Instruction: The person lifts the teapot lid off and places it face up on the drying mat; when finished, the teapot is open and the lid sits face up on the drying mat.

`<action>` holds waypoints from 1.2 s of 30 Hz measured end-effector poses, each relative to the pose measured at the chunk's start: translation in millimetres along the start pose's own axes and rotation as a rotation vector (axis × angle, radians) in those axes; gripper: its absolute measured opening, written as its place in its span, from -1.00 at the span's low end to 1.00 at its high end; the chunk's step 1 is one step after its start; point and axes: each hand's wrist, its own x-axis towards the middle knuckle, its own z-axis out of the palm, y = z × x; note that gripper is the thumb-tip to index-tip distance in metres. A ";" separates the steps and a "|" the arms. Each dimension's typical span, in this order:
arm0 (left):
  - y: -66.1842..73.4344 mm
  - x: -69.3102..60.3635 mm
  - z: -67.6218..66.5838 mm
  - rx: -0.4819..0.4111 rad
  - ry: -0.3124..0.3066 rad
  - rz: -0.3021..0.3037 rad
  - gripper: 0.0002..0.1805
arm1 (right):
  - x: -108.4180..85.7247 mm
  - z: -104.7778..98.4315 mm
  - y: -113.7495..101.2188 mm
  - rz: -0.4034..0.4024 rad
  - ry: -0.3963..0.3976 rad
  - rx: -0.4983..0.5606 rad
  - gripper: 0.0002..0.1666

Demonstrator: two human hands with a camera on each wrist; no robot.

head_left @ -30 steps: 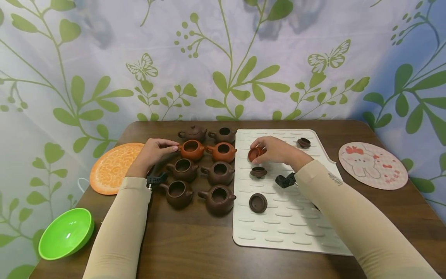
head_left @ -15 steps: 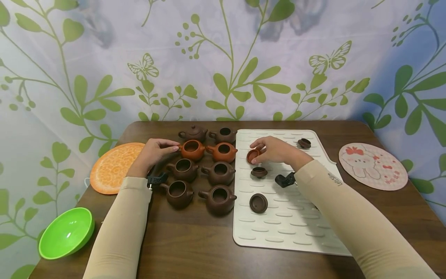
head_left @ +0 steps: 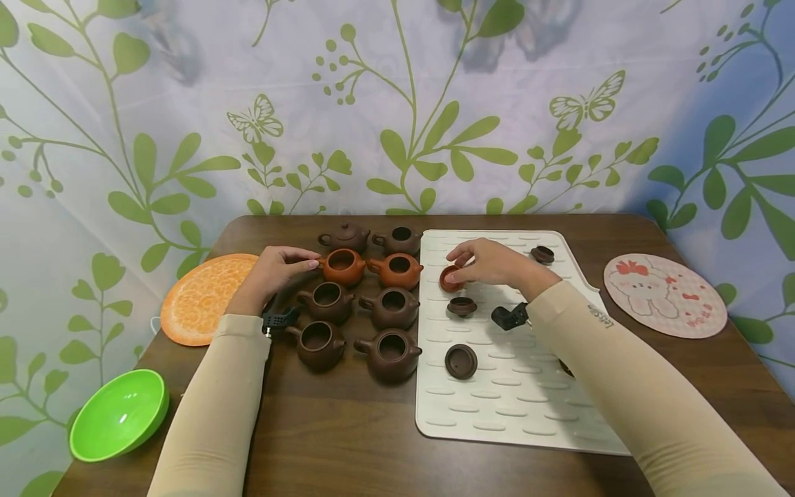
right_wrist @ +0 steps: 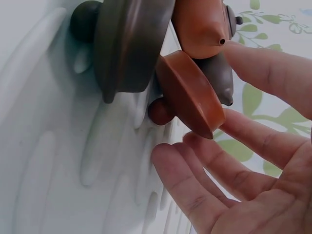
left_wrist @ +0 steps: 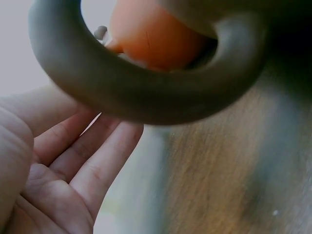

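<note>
In the head view my left hand [head_left: 277, 273] pinches the handle of the left orange teapot [head_left: 344, 267], whose top is uncovered. A blurred brown handle [left_wrist: 146, 92] hides those fingertips in the left wrist view. My right hand [head_left: 487, 266] hovers with fingers spread around a small orange lid [head_left: 450, 278] on the white mat. That orange lid [right_wrist: 192, 95] lies knob-down in the right wrist view, and my fingers [right_wrist: 243, 170] look parted beside it. Just nearer stands a dark brown lid [head_left: 462, 306]. A second orange teapot [head_left: 399, 270] sits between the hands, lidless.
Several brown lidless teapots [head_left: 393, 355] fill two columns; one at the back left [head_left: 345, 237] wears its lid. Other brown lids [head_left: 461, 362] lie on the white mat [head_left: 484, 421]. An orange-slice mat [head_left: 208, 297], a green bowl [head_left: 118, 414] and a rabbit mat [head_left: 664, 295] flank them.
The orange lid has come down flatter and slightly nearer on the mat. My right fingers have loosened and lifted from it a little. The left hand stays at the teapot handle.
</note>
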 end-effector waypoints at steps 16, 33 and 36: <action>14.3 -1.5 -2.6 0.083 -0.044 0.026 -0.65 | -5.3 0.1 0.3 -0.026 0.006 -0.010 -0.34; 40.4 12.9 -18.8 -0.017 -0.028 -0.013 -0.50 | -5.6 -4.6 -4.9 -0.047 0.019 -0.047 -0.38; 44.1 17.6 -23.1 -0.038 -0.026 -0.043 -0.49 | -2.5 -3.9 -9.4 -0.062 0.041 -0.091 -0.41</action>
